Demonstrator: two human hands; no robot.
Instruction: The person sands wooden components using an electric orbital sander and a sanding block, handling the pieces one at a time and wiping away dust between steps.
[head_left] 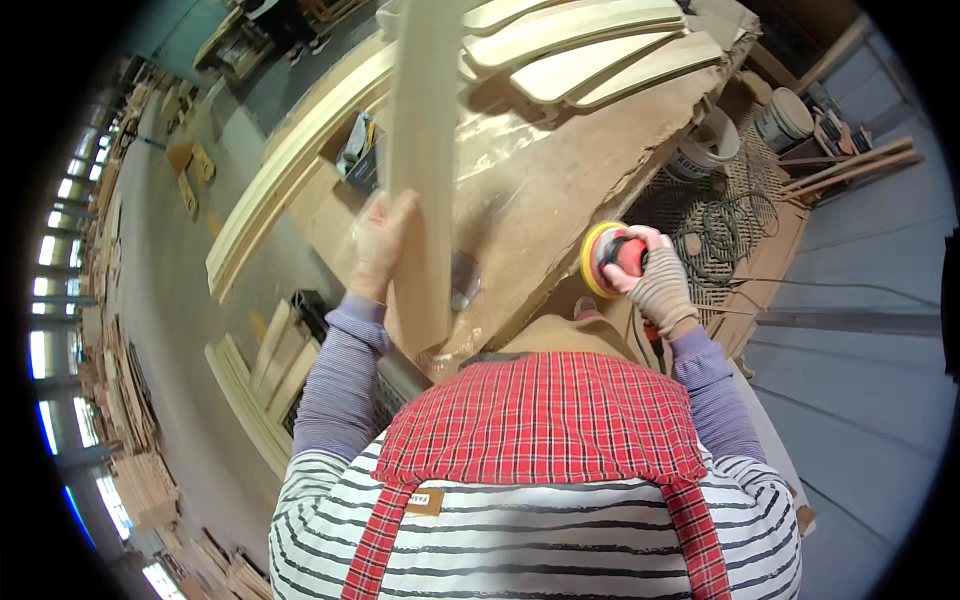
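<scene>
Striped shirt (pixel 570 545) leaves view below, pale board (pixel 425 150) above.

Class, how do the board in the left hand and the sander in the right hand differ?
The board is long and narrow; the sander is compact and rounded. The board is plain pale wood; the sander is red, black and yellow. Both are hand-held.

From here I count one left hand (pixel 378 245) and one right hand (pixel 662 285), one round sander (pixel 606 258) and one raised pale board (pixel 422 180). There's one workbench (pixel 545 200), with at least four curved wooden pieces (pixel 580 38), overlapping too much for a surer tally, and two whitish buckets (pixel 784 120).
</scene>
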